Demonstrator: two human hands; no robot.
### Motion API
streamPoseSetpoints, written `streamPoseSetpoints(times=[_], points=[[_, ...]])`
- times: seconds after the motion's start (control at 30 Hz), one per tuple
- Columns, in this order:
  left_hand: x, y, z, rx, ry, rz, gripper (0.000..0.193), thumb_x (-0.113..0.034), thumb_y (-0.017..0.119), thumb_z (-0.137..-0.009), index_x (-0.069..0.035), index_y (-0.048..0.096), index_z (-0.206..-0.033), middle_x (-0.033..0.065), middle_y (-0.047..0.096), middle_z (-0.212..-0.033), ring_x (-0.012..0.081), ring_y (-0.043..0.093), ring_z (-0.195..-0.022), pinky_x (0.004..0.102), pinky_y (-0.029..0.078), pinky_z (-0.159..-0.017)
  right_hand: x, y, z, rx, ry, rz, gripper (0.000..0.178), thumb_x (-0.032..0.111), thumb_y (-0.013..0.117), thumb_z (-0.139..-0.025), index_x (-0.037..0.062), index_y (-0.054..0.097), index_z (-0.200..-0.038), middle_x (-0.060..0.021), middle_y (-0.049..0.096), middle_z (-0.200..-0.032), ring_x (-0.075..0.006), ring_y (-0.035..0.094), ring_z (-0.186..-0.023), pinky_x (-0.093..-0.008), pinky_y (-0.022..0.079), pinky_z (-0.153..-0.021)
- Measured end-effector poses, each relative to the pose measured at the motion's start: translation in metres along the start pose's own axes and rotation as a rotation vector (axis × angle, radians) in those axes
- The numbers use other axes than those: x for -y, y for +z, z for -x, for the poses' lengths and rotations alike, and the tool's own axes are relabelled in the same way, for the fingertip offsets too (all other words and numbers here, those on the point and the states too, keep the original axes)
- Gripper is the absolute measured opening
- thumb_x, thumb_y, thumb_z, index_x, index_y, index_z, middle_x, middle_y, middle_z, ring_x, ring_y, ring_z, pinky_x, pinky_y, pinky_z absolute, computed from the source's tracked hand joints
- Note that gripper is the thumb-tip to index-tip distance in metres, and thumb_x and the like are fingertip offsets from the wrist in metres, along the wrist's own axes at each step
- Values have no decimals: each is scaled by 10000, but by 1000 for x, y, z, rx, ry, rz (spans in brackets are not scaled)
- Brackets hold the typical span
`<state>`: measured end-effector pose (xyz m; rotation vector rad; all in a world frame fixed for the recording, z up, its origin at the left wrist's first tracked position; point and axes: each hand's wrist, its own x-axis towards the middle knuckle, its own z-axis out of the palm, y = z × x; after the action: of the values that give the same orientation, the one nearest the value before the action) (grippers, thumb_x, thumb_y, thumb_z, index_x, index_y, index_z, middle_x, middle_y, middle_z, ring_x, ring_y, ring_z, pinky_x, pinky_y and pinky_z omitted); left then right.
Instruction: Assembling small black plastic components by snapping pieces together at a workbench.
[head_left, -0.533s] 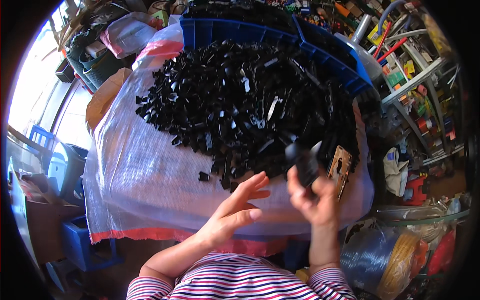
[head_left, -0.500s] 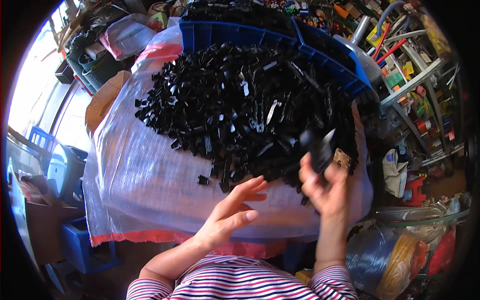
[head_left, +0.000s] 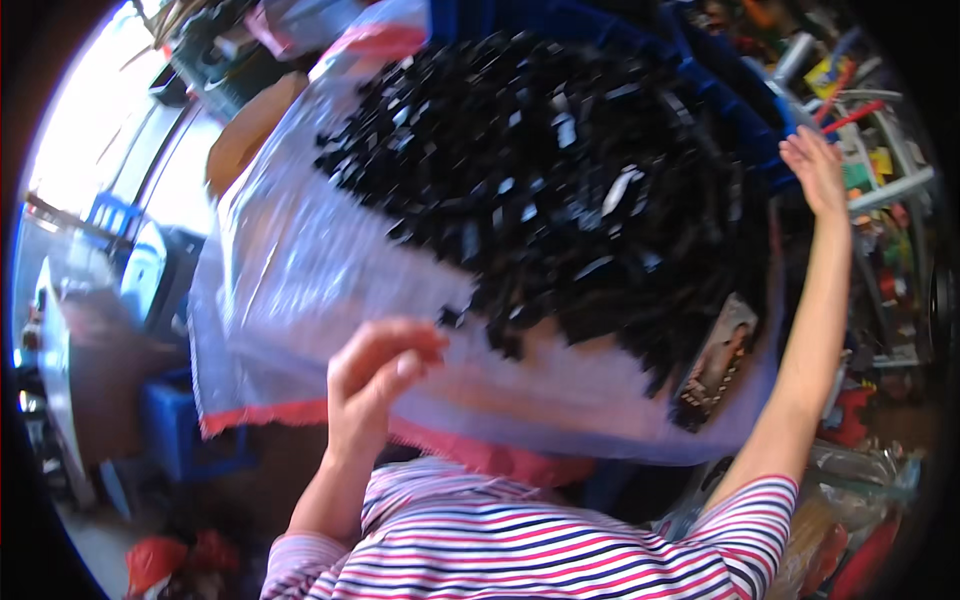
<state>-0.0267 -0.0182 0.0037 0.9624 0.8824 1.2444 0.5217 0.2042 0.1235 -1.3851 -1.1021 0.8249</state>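
A wide heap of small black plastic pieces (head_left: 560, 190) lies before me on a whitish woven plastic sheet (head_left: 300, 290). My left hand (head_left: 380, 365) hovers over the sheet's near part, short of the heap. Its fingers are loosely bent, the thumb stands apart, and I see nothing in it; motion blurs it. Far off to the right, my right hand (head_left: 815, 175) reaches out beside the blue bin (head_left: 735, 105), fingers stretched and no piece visible in them. At the heap's near right corner rests a flat rectangular card or packet (head_left: 718, 365) with a picture on it.
More blue bin wall runs along the heap's far side. A metal rack (head_left: 890, 190) with mixed goods stands at the right. To the left are a brown paper or cardboard piece (head_left: 255, 135) and a blue plastic stool (head_left: 190, 425). The sheet has a red near edge.
My right hand has swung from the heap's near right side out to the far right; the dark blurred piece near it no longer shows there. My left hand has drawn left. The view has shifted.
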Motion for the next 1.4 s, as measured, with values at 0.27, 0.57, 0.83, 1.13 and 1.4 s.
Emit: streamPoseSetpoints(times=[0.27, 0.57, 0.83, 1.13, 1.4], points=[[12, -11, -35, -175, 393, -1021, 246, -68, 657, -723, -62, 614, -965, 79, 558, -800, 222, 548, -709, 315, 450, -620, 40, 169, 288, 534, -470, 812, 242, 39, 611, -735, -12, 601, -971, -102, 593, -896, -171, 563, -729, -260, 463, -674], [29, -2, -42, 157, 587, -1149, 304, 24, 574, -691, -86, 617, -971, 78, 550, -860, 268, 534, -812, 356, 455, -682, -36, 215, 320, 279, -559, 811, 245, -36, 619, -701, 1, 608, -943, -124, 600, -896, -283, 557, -843, -342, 462, -730], [23, -16, -39, -31, 234, -547, 148, 14, 544, -810, -8, 609, -942, 41, 564, -798, 98, 560, -695, 214, 434, -596, -55, 222, 321, 380, -504, 796, 248, -45, 647, -674, 5, 587, -909, -106, 568, -883, -266, 558, -817, -340, 471, -690], [15, -5, -36, 100, -19, -191, 116, -40, 487, -888, 10, 544, -976, 71, 598, -829, 86, 575, -627, 199, 461, -552, -44, 226, 331, 358, -358, 336, 322, 27, 749, -658, 33, 599, -942, -44, 524, -847, -96, 508, -693, -215, 441, -589], [13, 20, -29, 205, -171, -110, 160, -92, 514, -845, 34, 535, -942, 119, 612, -807, 133, 605, -632, 238, 511, -523, -48, 265, 350, 325, -303, -138, 315, 38, 762, -680, 25, 508, -866, -91, 551, -865, -124, 567, -763, -207, 471, -648]])
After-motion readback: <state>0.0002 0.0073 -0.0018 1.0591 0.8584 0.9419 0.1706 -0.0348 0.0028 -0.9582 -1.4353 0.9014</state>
